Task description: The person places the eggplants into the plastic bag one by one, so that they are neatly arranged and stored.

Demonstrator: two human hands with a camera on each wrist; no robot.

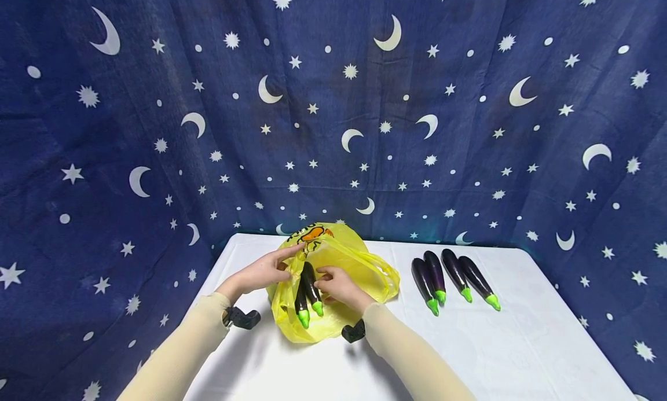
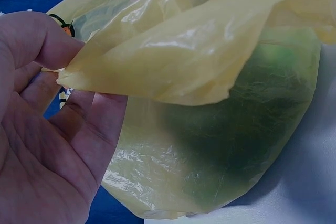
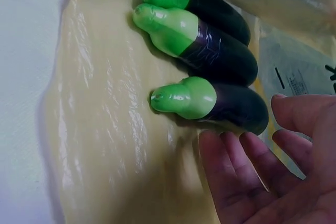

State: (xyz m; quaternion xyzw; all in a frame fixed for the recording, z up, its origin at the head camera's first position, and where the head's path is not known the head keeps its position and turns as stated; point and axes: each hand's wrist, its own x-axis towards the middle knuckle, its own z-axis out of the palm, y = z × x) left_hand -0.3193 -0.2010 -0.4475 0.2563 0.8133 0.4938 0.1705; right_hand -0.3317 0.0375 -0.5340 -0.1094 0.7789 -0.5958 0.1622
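Note:
A yellow plastic bag (image 1: 359, 276) lies on the table with its mouth toward me. My left hand (image 1: 263, 271) pinches the bag's rim between thumb and fingers, as the left wrist view shows with the folded plastic (image 2: 173, 51). Inside the bag lie three dark eggplants with green caps, side by side in the right wrist view: a near eggplant (image 3: 236, 106), a middle eggplant (image 3: 226, 53) and a far eggplant (image 3: 218, 11). My right hand (image 1: 341, 285) is inside the mouth, its relaxed fingers (image 3: 231, 166) beside the near eggplant; contact is hard to tell.
Several more eggplants (image 1: 457, 273) lie in a row on the white table (image 1: 500, 354), right of the bag. A dark blue cloth (image 1: 312, 100) with moons and stars hangs behind and along the sides.

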